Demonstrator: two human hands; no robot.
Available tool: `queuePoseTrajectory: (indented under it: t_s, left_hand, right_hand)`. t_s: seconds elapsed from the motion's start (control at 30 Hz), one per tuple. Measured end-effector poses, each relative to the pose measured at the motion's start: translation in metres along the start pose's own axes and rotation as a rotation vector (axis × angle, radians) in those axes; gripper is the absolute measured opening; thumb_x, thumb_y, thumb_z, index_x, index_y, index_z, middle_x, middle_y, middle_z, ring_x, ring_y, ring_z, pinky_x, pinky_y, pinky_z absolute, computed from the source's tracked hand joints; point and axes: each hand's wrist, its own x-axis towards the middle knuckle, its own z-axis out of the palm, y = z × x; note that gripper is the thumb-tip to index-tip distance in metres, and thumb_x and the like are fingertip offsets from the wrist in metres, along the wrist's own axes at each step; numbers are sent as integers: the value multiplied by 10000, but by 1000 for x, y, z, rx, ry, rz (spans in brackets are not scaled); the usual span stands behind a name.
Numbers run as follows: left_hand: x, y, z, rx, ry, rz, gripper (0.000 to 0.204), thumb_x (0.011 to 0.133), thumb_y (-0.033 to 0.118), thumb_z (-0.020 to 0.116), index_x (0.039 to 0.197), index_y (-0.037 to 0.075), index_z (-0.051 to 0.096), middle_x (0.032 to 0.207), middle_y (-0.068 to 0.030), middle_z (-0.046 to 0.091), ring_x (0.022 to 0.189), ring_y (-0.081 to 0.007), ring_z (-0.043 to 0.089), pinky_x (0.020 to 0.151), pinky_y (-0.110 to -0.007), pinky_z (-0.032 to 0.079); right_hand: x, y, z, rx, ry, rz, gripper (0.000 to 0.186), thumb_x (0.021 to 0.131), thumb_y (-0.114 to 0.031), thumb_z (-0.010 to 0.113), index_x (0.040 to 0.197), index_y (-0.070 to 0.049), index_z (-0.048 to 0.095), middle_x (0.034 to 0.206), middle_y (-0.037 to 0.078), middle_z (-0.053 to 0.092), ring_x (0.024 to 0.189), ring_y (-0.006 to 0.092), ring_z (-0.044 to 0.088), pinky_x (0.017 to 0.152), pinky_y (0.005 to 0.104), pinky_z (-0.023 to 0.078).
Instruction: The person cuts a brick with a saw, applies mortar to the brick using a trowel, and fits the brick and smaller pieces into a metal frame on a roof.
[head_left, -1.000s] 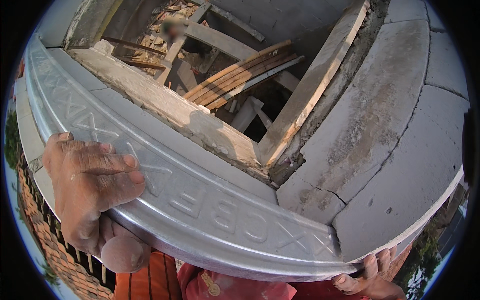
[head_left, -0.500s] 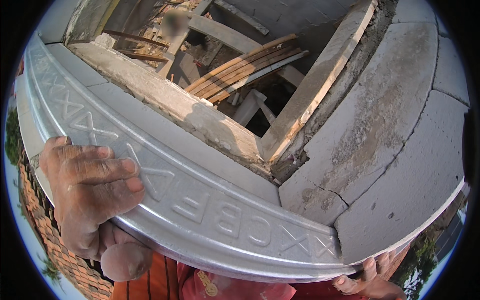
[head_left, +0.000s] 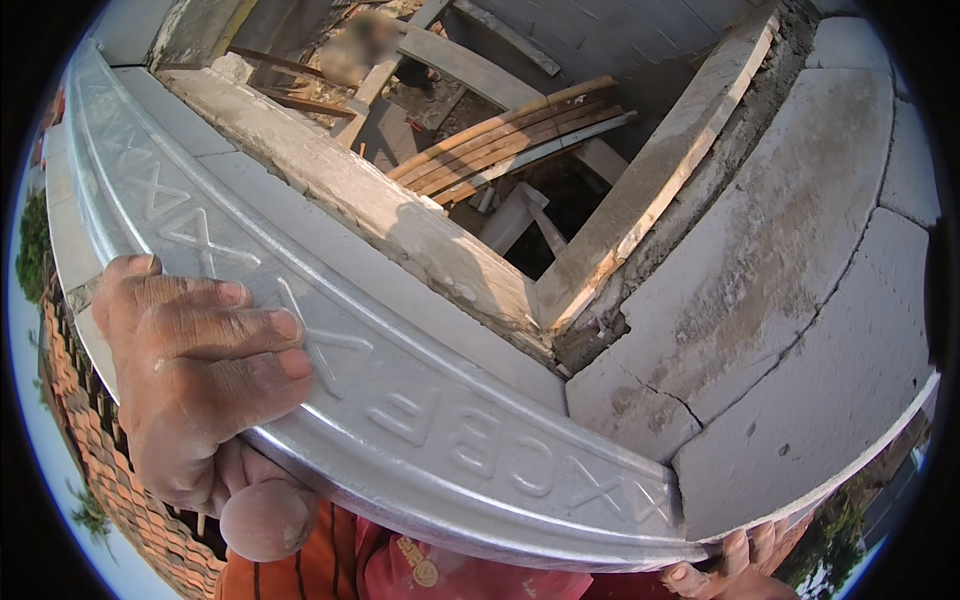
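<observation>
My left hand [head_left: 195, 375] is gripping the near edge of a long grey metal straightedge [head_left: 400, 400]: fingers are curling over its top face, thumb is tucking underneath, so the hand is closing firmly on the bar. The straightedge is running from the upper left down toward the lower right, its face showing raised embossed characters and crosses. It is lying flat along the top of a course of pale grey blocks [head_left: 780, 330], touching them along its far side.

My right hand [head_left: 735, 570] is showing only at the lower edge, fingertips poking out from under the bar's right end; I cannot tell whether it is closing on the bar or just resting there.

Beyond the blocks, a rough timber frame [head_left: 650, 190] is bordering an opening, with a stack of curved wooden planks [head_left: 510, 135] lying across it. Orange roof tiles [head_left: 130, 500] are showing far below on my left, under the hand.
</observation>
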Motion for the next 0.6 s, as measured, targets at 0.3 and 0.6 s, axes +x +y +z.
queuePoseTrajectory:
  t_s: [0.3, 0.6]
  left_hand:
    - [-1, 11, 1, 17, 40, -90, 682, 972, 542, 204, 746, 50, 620, 737, -109, 633, 839, -261, 549, 1002, -528, 268]
    - [-2, 10, 2, -9, 55, -84, 729, 979, 579, 176, 784, 41, 628, 762, -108, 629, 874, -261, 546, 984, -505, 307]
  right_hand:
    - [-7, 4, -2, 14, 4, -32, 386, 962, -467, 480, 1282, -257, 534, 1353, 137, 483, 1274, 343, 373, 1019, 539, 276]
    - [-10, 2, -3, 29, 3, -27, 388, 961, -464, 485, 1288, -261, 535, 1354, 141, 489, 1276, 348, 381, 1026, 536, 279]
